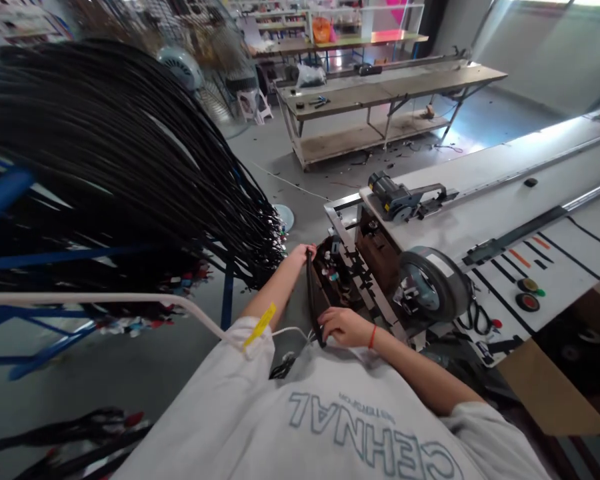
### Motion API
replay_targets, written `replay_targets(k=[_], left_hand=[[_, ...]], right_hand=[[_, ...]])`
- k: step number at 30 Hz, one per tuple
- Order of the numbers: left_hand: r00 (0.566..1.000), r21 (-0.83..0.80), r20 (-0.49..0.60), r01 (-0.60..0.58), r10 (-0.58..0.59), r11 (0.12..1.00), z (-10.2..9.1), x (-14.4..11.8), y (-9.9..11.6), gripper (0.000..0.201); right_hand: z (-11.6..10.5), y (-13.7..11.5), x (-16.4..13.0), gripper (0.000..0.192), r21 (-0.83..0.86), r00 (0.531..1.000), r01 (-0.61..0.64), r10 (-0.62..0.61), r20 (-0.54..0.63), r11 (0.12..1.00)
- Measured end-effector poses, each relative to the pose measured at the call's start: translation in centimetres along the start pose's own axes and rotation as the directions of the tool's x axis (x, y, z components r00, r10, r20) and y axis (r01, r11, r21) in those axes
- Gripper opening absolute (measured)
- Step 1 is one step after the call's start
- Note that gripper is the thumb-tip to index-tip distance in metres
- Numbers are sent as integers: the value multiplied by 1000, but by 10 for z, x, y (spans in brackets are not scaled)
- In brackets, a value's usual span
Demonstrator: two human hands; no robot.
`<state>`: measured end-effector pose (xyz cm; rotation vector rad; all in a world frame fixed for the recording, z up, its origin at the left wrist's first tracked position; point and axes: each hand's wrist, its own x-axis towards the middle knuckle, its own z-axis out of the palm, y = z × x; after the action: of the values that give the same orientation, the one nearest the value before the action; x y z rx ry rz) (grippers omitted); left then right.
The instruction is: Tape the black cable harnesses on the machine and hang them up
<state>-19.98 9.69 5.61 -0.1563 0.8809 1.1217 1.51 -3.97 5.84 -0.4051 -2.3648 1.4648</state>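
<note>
A black cable (311, 293) runs between my two hands, just left of a dark machine head (350, 267) at the end of a long white workbench (480, 213). My left hand (300, 255) grips the cable's far end beside the machine. My right hand (344, 327), with a red band on the wrist, pinches the near end close to my white shirt. A white cord with a yellow tag (260, 325) lies over my left shoulder.
A big bundle of black cables (120, 167) hangs over a blue rack (40, 260) at left, tips reaching toward my left hand. A black wheel (430, 283) and a grey motor (397, 199) sit on the bench. A cardboard box (570, 373) stands at right. Wooden tables (380, 93) stand behind.
</note>
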Motion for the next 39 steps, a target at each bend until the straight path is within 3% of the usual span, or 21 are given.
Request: replay_targets(k=[3,5,7,9,10,12,13,14,15,17,19,21,22,24,26,31,33,35,36,38,39], left_hand=[[993,3,14,-116,116,993,5,-16,13,29],[963,98,149,-242,226,965,5,-40,14,16],[913,291,313,-355,262,888,7,-67,11,8],[852,427,394,-503,346,751,15,-91,6,18],[790,433,411,-609,456,664,22,-100,4,21],[571,373,420,-817,706,439,45,-112,0,21],[481,359,426,-867,767,344,60,-116,-2,21],[448,374,446,-880,775,294,75,-119,-3,23],[484,420,480,-859,732,293,90,-122,-6,26],[630,531,531,-769,567,357,118,-127,-12,31],[749,606,551,-662,368,441,134,-132,-21,34],[817,655,562,-536,132,532,138,-133,-30,39],[828,684,561,-456,-11,570,136,-131,-35,41],[793,744,534,-276,-294,608,129,-121,-45,47],[719,785,492,-123,-491,607,122,-108,-58,50],[628,807,451,17,-634,590,123,-87,-105,38],[556,825,464,11,-689,565,125,-89,-120,35],[490,840,486,-33,-724,542,127,-93,-129,34],[479,839,504,-72,-719,540,127,-94,-132,35],[497,818,558,-195,-665,541,131,-94,-136,39],[525,798,594,-285,-610,531,134,-93,-138,40]], right_hand=[[-5,12,-22,31,11,993,-65,66,-100,998],[-20,18,-30,30,60,967,-118,129,-220,991],[-39,21,-31,28,124,920,-152,186,-345,981],[-58,15,-26,21,192,872,-150,221,-436,970],[-69,7,-20,17,223,859,-135,227,-459,965],[-91,-22,-5,27,272,850,-48,182,-494,961],[-105,-41,5,35,280,846,19,134,-516,960],[-120,-63,16,42,272,829,110,63,-556,956],[-136,-85,27,45,237,797,195,-13,-604,952],[-170,-124,48,40,155,726,258,-85,-683,954],[-200,-148,60,16,161,663,251,-49,-747,954],[-217,-155,58,13,265,658,269,25,-753,926],[-221,-152,52,13,333,687,285,50,-725,899],[-219,-138,36,21,439,779,301,47,-625,847],[-211,-119,21,36,490,841,313,2,-541,813],[-195,-79,0,48,465,857,365,-95,-507,806],[-195,-74,-11,51,440,867,364,-125,-483,821],[-194,-75,-25,52,412,858,400,-177,-482,818],[-192,-78,-32,51,401,840,429,-195,-506,809],[-186,-85,-43,47,394,768,475,-152,-622,787],[-183,-87,-45,44,396,704,486,-80,-706,779]])
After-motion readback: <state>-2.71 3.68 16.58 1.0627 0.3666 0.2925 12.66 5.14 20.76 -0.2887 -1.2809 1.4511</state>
